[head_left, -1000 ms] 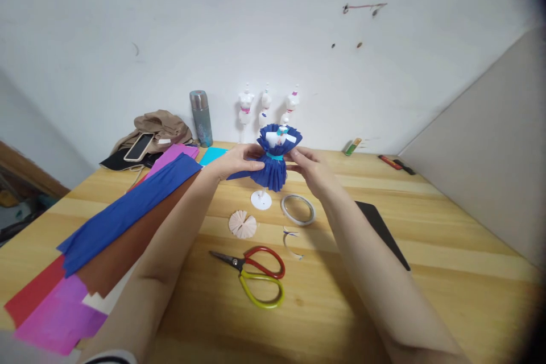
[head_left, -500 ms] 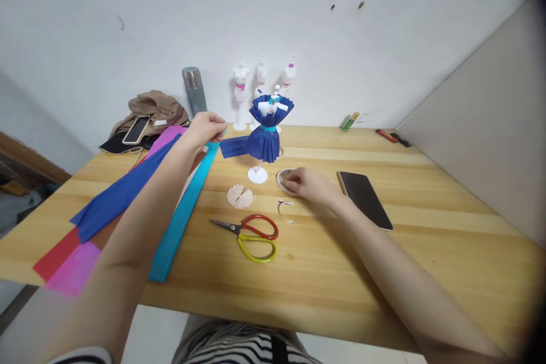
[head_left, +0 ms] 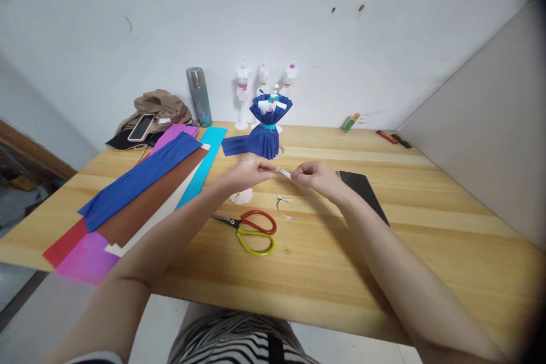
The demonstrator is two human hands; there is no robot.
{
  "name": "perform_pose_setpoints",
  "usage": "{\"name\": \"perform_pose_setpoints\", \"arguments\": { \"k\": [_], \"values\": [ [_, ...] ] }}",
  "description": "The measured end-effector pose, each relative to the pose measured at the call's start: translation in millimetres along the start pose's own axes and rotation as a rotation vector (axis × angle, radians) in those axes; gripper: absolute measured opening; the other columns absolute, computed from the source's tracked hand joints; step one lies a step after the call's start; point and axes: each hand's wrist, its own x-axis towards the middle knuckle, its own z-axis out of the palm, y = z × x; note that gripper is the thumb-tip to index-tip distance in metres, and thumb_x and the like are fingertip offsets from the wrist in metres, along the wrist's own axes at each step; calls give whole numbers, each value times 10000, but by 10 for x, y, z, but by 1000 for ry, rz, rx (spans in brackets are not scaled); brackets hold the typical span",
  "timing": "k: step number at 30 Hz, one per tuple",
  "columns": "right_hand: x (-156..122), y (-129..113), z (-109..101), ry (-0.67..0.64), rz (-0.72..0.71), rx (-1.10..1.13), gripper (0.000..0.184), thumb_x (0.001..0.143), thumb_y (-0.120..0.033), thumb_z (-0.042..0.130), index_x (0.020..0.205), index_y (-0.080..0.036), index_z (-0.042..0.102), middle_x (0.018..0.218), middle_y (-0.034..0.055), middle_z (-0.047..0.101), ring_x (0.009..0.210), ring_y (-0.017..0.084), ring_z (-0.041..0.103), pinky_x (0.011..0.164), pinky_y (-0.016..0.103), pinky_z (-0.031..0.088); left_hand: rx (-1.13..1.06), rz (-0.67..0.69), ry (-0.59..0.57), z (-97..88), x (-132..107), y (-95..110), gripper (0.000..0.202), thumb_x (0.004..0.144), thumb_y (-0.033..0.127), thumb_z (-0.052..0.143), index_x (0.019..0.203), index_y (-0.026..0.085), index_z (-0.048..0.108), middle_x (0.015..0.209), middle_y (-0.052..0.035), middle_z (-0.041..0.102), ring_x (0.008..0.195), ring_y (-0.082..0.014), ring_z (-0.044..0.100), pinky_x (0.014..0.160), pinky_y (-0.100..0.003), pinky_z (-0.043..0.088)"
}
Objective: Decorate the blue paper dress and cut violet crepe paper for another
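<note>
My left hand [head_left: 249, 170] and my right hand [head_left: 313, 175] meet over the middle of the wooden table [head_left: 384, 250]. A short white strip of tape [head_left: 285, 173] stretches between them. The left fingers pinch its free end. The right fingers are closed over the other end, where the tape roll is mostly hidden in the fist. Just behind the hands stands a small white mannequin in a pleated blue paper dress [head_left: 265, 136] with a teal waistband. Red and yellow scissors [head_left: 252, 228] lie nearer to me, below the hands.
Long paper sheets [head_left: 140, 187] and a teal strip [head_left: 203, 166] lie at the left. A pink pleated fan [head_left: 239, 198] and tape scraps [head_left: 282, 202] sit by the scissors. A black phone [head_left: 362, 189] lies right. A flask [head_left: 198, 95], three bare mannequins [head_left: 243, 85] and a bag [head_left: 156, 108] line the wall.
My left hand let go of the teal strip, which now lies flat, and came to the middle. My right hand lifted the tape roll off the table; tape is now drawn out between both hands.
</note>
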Motion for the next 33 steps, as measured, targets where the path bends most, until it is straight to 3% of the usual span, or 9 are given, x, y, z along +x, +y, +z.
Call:
{"name": "perform_pose_setpoints", "arguments": {
  "k": [5,13,19,25,33],
  "values": [
    [-76,-198,-11,22,9,39,386,657,-549,668,551,-203,536,501,-49,405,493,84,311,490,267,223,234,154,-66,290,11,57,156,847,221,624,841,200,778,812,-33,748,817,-200,657,809,-323,509],
    [-80,-238,4,7,37,-13,377,659,-534,645,537,-205,507,496,-46,392,500,84,297,497,270,219,401,124,21,386,-114,77,204,922,204,582,920,221,785,913,-56,781,884,-212,692,830,-312,503],
    [-87,-271,11,12,12,-41,374,651,-524,625,511,-210,477,511,-51,351,512,83,279,498,275,201,294,47,53,420,-140,91,192,907,204,606,975,205,786,1012,-59,795,924,-202,702,848,-312,503],
    [-118,-340,16,-32,-22,-32,326,626,-493,607,504,-209,506,507,-40,386,517,93,310,510,283,234,103,-29,75,429,-80,9,107,836,195,652,785,154,736,805,-33,742,778,-158,647,731,-263,495],
    [-122,-314,32,-102,-13,-75,279,610,-464,562,574,-188,574,557,-15,489,550,111,392,549,289,294,41,-34,-2,388,-86,-16,123,801,194,625,702,152,685,702,-2,658,716,-129,581,658,-239,433]
  ]
}}
